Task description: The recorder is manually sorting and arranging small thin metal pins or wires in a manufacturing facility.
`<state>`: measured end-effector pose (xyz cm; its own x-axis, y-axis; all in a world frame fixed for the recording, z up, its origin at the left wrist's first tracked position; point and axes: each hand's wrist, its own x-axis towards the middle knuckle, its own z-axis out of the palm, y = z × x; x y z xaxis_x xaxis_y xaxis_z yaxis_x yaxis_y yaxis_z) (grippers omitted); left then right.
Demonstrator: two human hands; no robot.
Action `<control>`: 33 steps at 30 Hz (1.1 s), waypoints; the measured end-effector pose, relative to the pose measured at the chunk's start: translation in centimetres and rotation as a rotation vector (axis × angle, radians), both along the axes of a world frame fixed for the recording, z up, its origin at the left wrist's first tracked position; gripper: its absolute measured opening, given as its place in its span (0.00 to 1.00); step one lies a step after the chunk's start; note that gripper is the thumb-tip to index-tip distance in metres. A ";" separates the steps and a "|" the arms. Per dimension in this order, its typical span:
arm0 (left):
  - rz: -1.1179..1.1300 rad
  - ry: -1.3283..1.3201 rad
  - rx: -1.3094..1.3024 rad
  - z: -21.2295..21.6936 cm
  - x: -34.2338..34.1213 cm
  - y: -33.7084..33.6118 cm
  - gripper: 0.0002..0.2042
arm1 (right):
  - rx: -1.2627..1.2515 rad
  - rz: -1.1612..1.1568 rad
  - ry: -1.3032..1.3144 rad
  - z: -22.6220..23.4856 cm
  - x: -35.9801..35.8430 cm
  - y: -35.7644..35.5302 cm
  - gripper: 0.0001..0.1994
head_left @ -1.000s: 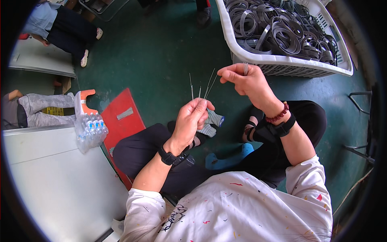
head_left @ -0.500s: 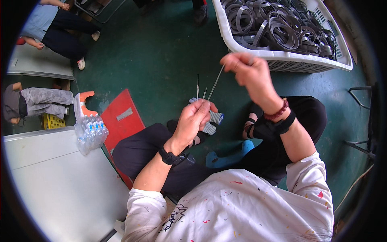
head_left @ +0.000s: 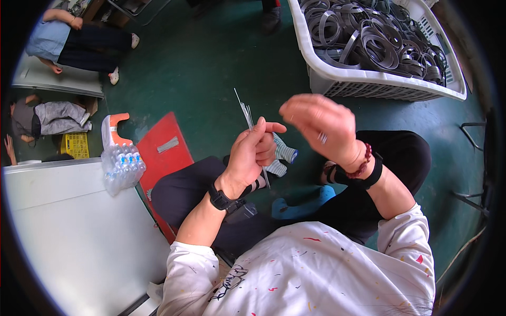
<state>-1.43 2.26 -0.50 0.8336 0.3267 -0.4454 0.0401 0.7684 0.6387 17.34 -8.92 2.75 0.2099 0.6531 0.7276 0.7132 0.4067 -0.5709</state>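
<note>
In the left hand (head_left: 254, 152), thin metal strips (head_left: 245, 113), right hand (head_left: 321, 126) just beside.

the thin silvery-grey metal strips (head_left: 245, 112) show pale against the dark green floor (head_left: 211, 63). the white plastic lattice basket (head_left: 379, 84) carries dull grey metal band coils (head_left: 369, 37). the white long-sleeved shirt (head_left: 316, 268) is speckled with red, yellow and blue paint flecks and a black scribbled mark. the trousers (head_left: 184, 189) are black, the wristwatch (head_left: 221, 200) black, the bead bracelet (head_left: 363, 163) dark red. the sock (head_left: 282, 155) is striped white and grey-blue. a flat red board (head_left: 166, 150) lies beside a clear shrink-wrapped pack of bottles with blue caps (head_left: 120, 167). a yellow crate (head_left: 77, 145) sits at the left.
</note>
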 end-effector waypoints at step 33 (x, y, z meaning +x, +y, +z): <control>0.131 0.137 0.833 0.9 0.7 -1.7 0.13 | -0.567 0.024 1.373 -1.6 0.4 0.4 0.09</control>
